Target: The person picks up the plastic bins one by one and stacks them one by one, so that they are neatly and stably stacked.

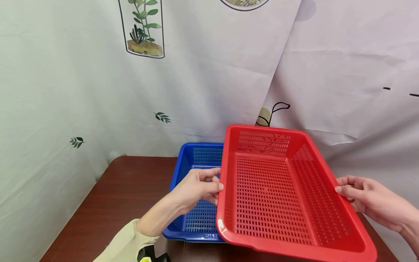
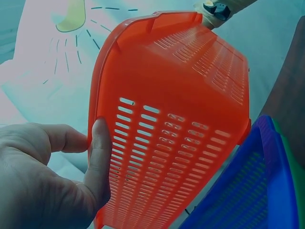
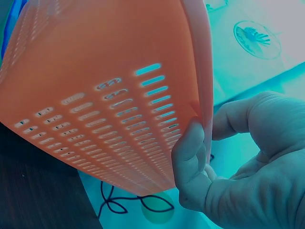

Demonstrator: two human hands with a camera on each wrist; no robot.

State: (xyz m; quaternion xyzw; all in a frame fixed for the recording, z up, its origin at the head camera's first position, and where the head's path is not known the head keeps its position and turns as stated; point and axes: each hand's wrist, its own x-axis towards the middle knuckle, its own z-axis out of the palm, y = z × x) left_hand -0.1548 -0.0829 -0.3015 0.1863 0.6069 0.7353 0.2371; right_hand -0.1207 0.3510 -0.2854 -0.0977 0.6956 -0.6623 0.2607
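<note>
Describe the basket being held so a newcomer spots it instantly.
Start at the brown table before the printed curtain. Above its right half, the left hand and right hand grip a slotted red basket, lifted and tilted, unlike the blue basket resting beneath.

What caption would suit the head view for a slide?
Left hand and right hand hold a red basket by its rims above a blue basket on the table.
</note>
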